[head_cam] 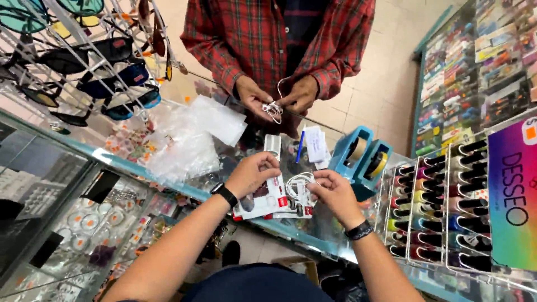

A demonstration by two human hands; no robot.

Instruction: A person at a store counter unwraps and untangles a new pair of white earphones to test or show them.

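Observation:
My left hand (253, 172) pinches the top of a white and red retail card package (263, 202) lying on the glass counter (120, 162). My right hand (334, 193) holds a coiled white cable (296, 182) just above the package. Across the counter a person in a red plaid shirt (246, 33) holds another bundled white cable (273, 110) in both hands (279, 99).
Crumpled clear plastic bags (187, 137) lie on the counter at left. A blue tape dispenser (361, 159) stands to the right, next to a rack of small bottles (439, 207). A sunglasses rack (84, 56) hangs top left. Packaged goods fill the right wall display (481, 61).

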